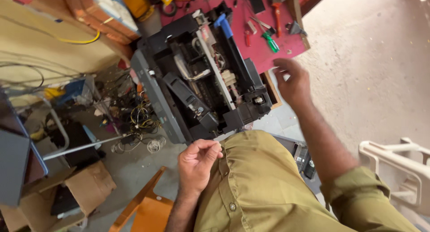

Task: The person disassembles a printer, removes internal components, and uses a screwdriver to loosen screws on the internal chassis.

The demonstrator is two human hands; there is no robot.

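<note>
The left hand [197,162] sits low in the centre of the frame, fingers curled in, thumb and forefinger pinched together as if on something tiny; what it is, I cannot tell. It hovers just at the near corner of the opened printer [201,79], not quite touching the grey front panel. The right hand [292,82] is up at the right of centre, fingers loosely spread and slightly blurred, holding nothing, just beside the printer's right end and above the edge of the red bench [257,52].

The printer lies stripped of its cover in the upper middle of the frame, rails and a blue lever exposed. A green-handled screwdriver [270,42] rests on the bench just above the right hand, near a red-handled tool [277,13].

My read: any small part in that pinch wants a firm grip and a safe spot on the bench, away from the tangled wires [139,117] on the floor at the left.
</note>
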